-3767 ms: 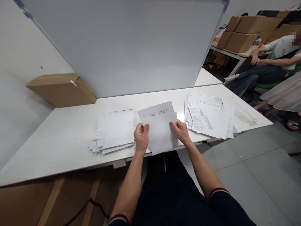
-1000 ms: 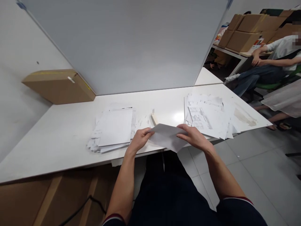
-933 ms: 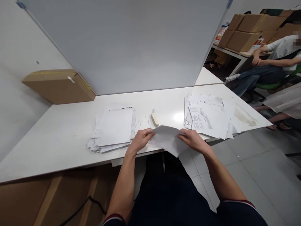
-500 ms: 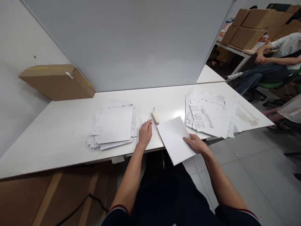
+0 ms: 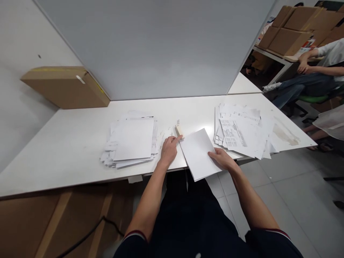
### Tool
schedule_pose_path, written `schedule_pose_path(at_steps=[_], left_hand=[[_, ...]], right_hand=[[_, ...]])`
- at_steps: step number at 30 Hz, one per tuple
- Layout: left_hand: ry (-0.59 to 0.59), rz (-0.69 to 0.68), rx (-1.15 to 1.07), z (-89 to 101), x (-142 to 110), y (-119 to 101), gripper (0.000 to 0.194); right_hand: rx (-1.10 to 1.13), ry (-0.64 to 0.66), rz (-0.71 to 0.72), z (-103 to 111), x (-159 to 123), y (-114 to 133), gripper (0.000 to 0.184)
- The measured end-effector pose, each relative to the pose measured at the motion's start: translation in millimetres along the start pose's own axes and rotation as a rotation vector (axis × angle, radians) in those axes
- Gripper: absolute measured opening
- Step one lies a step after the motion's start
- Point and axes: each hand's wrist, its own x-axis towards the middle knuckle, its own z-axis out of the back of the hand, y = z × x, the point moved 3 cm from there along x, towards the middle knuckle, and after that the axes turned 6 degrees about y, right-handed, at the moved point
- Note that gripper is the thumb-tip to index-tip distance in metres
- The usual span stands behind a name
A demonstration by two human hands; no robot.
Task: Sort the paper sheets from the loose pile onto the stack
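My left hand reaches to a small beige stapler on the white table. Its index finger is stretched out onto the near end of the stapler, and the other fingers are loosely bent, holding nothing. Blank white paper, seemingly a few sheets thick, has its far left corner at the stapler's near end. My right hand grips the right edge of this paper, thumb on top and fingers underneath out of sight. The lower part of the paper hangs past the table's front edge.
A loose paper stack lies on the left, and a spread pile of printed sheets on the right. A white panel rises behind the table. A cardboard box stands back left. Seated people are at far right.
My left hand has moved right and forward, its index finger now on the stapler. The paper has shifted slightly away from me, still held in my right hand.
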Motion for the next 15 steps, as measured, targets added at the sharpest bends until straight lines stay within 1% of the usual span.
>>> schedule_pose_path(at_steps=[6, 7, 8, 9, 11, 12, 13, 14, 15], left_hand=[[0.006, 0.001, 0.073, -0.2, -1, -1, 0.06], [0.003, -0.001, 0.077, 0.4, -1, -2, 0.06], [0.0, -0.004, 0.078, 1.1, -1, -3, 0.059], [-0.005, -0.006, 0.075, 1.9, -1, -4, 0.059], [-0.02, 0.003, 0.055, 3.6, -1, -5, 0.056], [-0.025, 0.023, 0.028, 4.3, -2, -4, 0.052], [-0.018, 0.07, -0.027, 4.3, -3, -2, 0.047], [0.001, 0.128, -0.098, 3.5, -4, 1, 0.039], [0.065, 0.222, -0.159, 0.8, -6, 5, 0.032]], right_hand=[[0.029, 0.031, -0.029, -2, -9, 5, 0.029], [0.017, 0.015, -0.022, 1, -11, 7, 0.03], [-0.006, -0.033, -0.007, 5, -15, 10, 0.031], [-0.031, -0.116, 0.018, 10, -18, 15, 0.032], [-0.043, -0.315, 0.1, 19, -24, 29, 0.034], [-0.02, -0.388, 0.151, 20, -26, 39, 0.035], [0.02, -0.413, 0.202, 18, -25, 50, 0.036], [0.064, -0.38, 0.251, 10, -22, 62, 0.037], [0.104, -0.307, 0.293, -2, -16, 75, 0.036]])
